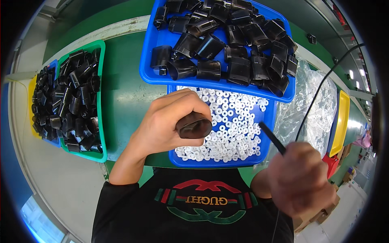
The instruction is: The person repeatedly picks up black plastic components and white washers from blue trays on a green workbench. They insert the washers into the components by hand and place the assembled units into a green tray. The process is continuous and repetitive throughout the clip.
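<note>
My left hand (pixel 162 119) is wrapped around a black plastic tube-shaped part (pixel 195 127), its wide end facing up. It is above the left side of a shallow blue tray (pixel 219 163) that holds many small white rings (pixel 239 141). On the right, my right hand (pixel 302 178) is closed around a thin dark rod (pixel 272 137), which points up and left over that tray's right edge. Motion blurs this hand, and the rod's kind cannot be made out. Rod and black part are apart.
A second blue tray (pixel 219 84), full of black parts, overlaps the ring tray's far side. A green tray (pixel 103 81) of similar parts stands left on the green table (pixel 127 89). A clear plastic bag (pixel 308 93), black cable (pixel 316 97) and yellow tray (pixel 341 121) are at right.
</note>
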Motion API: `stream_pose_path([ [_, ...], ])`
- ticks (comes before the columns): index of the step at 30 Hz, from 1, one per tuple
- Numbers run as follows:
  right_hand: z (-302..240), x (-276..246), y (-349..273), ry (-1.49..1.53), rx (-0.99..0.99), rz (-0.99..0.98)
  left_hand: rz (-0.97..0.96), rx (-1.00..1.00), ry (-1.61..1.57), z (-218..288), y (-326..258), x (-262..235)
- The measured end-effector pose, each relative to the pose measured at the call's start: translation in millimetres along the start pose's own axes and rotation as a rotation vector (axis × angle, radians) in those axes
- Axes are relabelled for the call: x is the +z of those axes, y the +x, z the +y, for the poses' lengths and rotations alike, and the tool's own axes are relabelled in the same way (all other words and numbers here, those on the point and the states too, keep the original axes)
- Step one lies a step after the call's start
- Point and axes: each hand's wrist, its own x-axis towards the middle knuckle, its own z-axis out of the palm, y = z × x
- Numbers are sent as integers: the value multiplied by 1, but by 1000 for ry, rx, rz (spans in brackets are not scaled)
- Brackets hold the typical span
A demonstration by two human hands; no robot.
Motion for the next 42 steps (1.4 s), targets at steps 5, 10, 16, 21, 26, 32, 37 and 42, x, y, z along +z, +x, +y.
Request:
stream_pose_path([
  [5,33,-14,-11,-659,113,-476,39,81,166,8,4,-9],
  [10,70,-8,-44,-1007,204,-757,198,-93,250,22,20,-42],
  [16,75,0,-55,-1038,233,-742,594,-290,602,-8,66,-83],
  [21,81,-4,-60,-1056,227,-751,686,-462,836,-70,109,-120],
  [26,81,-4,-61,-1050,213,-755,586,-664,977,-125,147,-151],
  [32,79,-3,-56,-995,172,-747,412,-640,990,-154,163,-179],
  [37,77,-4,-54,-979,183,-778,618,-489,1040,-86,160,-149],
  [42,75,-13,-58,-1006,221,-772,384,-7,-98,119,103,-49],
])
